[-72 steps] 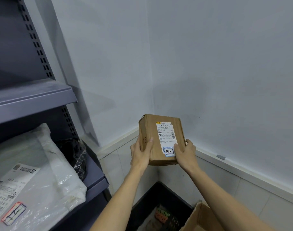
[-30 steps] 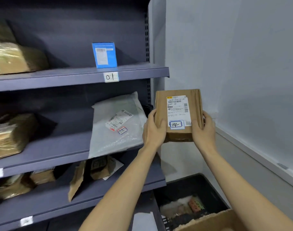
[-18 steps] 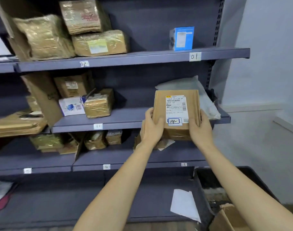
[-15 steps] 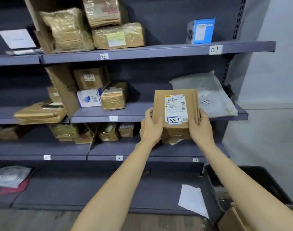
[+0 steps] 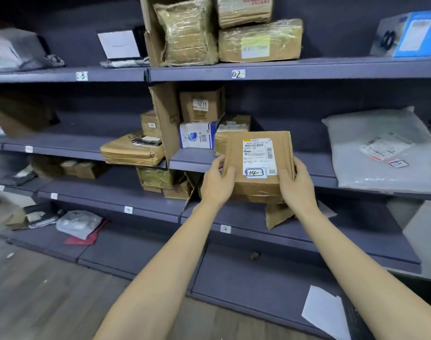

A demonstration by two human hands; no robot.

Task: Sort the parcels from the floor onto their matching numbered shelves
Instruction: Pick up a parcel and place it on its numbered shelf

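Both hands hold one brown parcel [image 5: 258, 165] upright at the centre of the frame, in front of the shelves. The left hand [image 5: 218, 184] grips its left edge with the thumb curled over the front, and the right hand [image 5: 296, 185] grips its right edge the same way. The parcel's sticker [image 5: 255, 173] reads 14. Just below, at lower centre, a shelf tag [image 5: 225, 228] also reads 14, on the edge of the shelf [image 5: 234, 218] that already carries cardboard pieces.

The step in hand looks like matching the number to its shelf. The next move likely calls for lowering the parcel and sliding it onto that shelf, into bare space beside the cardboard, then letting go.
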